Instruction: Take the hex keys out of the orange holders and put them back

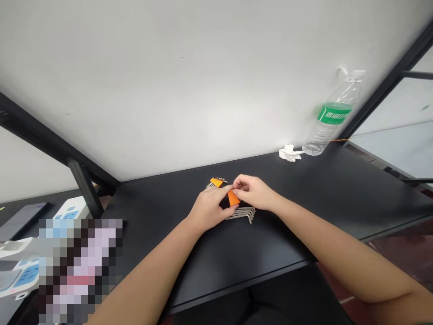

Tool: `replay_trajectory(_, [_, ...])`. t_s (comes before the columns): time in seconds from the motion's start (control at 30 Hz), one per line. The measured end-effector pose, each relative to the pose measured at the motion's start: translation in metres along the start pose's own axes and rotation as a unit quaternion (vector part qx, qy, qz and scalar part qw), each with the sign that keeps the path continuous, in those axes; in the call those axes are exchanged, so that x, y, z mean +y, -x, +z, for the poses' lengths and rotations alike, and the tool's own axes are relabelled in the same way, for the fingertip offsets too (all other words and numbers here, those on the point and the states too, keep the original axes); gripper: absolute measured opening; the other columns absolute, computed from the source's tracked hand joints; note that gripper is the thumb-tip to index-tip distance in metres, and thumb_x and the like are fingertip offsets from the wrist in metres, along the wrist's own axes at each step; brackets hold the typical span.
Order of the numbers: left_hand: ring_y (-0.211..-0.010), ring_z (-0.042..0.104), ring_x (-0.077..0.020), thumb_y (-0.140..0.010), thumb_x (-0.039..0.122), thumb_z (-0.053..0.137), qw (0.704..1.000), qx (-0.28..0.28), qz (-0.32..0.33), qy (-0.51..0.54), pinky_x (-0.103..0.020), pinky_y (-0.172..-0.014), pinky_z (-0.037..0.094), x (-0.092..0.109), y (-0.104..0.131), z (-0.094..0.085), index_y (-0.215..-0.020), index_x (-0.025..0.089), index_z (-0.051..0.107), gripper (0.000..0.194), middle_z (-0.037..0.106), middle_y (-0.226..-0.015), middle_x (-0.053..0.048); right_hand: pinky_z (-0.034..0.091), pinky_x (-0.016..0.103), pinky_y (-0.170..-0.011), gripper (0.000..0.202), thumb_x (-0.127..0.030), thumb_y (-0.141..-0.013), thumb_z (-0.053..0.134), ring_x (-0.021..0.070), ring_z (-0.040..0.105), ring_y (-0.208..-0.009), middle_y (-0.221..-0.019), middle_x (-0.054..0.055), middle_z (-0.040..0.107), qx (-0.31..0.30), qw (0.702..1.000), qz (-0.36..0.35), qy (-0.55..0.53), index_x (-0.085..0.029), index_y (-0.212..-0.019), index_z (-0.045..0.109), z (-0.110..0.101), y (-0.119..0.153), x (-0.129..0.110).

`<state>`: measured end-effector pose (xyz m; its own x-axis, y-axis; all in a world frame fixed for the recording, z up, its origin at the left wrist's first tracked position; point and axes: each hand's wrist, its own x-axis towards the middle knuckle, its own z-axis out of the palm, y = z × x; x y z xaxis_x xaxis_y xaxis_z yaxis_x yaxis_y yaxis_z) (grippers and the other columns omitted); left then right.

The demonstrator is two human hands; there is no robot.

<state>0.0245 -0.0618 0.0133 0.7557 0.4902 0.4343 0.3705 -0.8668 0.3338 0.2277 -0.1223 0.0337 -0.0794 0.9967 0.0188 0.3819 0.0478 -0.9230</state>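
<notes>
Between my two hands is an orange hex key holder (233,197), tilted above the black table. My left hand (212,206) grips it from the left, thumb at its lower edge and index finger at its top. The fingers of my right hand (252,190) are pinched at its upper right edge; whether a small key is in them is hidden. Just below the holder, several loose silver hex keys (248,212) lie side by side, their bent ends to the right. Behind my left hand rests a second orange holder (217,182) filled with small hex keys.
A clear plastic bottle (333,115) with a green label stands at the back right by the wall, beside a crumpled white tissue (289,153). Black metal frame bars (86,185) rise at both sides. White boxes (72,210) and a dark phone-like slab (23,220) lie at left.
</notes>
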Motion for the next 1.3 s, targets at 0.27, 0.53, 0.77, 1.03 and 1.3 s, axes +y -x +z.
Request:
replay_trajectory(0.27, [-0.084,0.07,-0.0219,-0.085,0.037,0.072,0.999,-0.022,-0.002,-0.03,-0.036,-0.082,0.054,0.001,-0.001,-0.001,-0.124,0.022,0.066,0.042,0.075,-0.09,-0.003,0.048,0.026,-0.067,0.011,-0.017,-0.075,0.058,0.0138,0.059,-0.072,-0.08,-0.003,0.063,0.022,1.0,-0.01,0.0,-0.021,-0.086,0.056,0.009,-0.005,0.006])
replay_trajectory(0.53, [-0.085,0.069,-0.0222,-0.084,0.038,0.073,0.999,-0.038,-0.008,-0.034,-0.036,-0.083,0.054,0.001,-0.003,0.0,-0.12,0.021,0.068,0.04,0.073,-0.09,-0.004,0.046,0.025,-0.064,0.016,-0.01,-0.074,0.054,0.013,0.059,-0.069,-0.077,-0.004,0.064,0.034,0.997,-0.039,0.061,-0.021,-0.085,0.058,0.008,-0.005,0.004])
replay_trajectory(0.77, [-0.102,0.072,-0.0281,-0.081,0.042,0.076,0.998,-0.037,-0.035,-0.048,-0.043,-0.099,0.053,-0.006,-0.001,0.0,-0.123,0.019,0.069,0.048,0.077,-0.107,-0.008,0.038,0.026,-0.063,0.016,-0.006,-0.074,0.055,0.0134,0.055,-0.066,-0.076,-0.001,0.064,-0.004,0.957,0.009,0.289,-0.02,-0.081,0.06,-0.022,-0.007,0.015])
replay_trajectory(1.03, [-0.094,0.074,-0.025,-0.081,0.041,0.076,0.999,-0.021,-0.048,-0.016,-0.046,-0.109,0.048,-0.008,0.0,0.002,-0.123,0.021,0.069,0.047,0.078,-0.104,-0.007,0.035,0.028,-0.061,0.004,-0.025,-0.085,0.062,0.0174,0.057,-0.073,-0.088,0.002,0.067,-0.189,0.902,-0.027,0.386,-0.022,-0.088,0.061,-0.042,0.018,-0.002])
replay_trajectory(1.3, [-0.097,0.073,-0.0251,-0.081,0.043,0.075,0.998,-0.029,-0.049,-0.006,-0.049,-0.115,0.043,-0.01,0.0,0.004,-0.124,0.02,0.068,0.049,0.078,-0.105,-0.007,0.034,0.028,-0.055,0.016,-0.034,-0.083,0.067,0.0157,0.054,-0.067,-0.093,0.003,0.061,-0.2,0.893,-0.017,0.403,-0.021,-0.087,0.057,-0.019,0.027,-0.009])
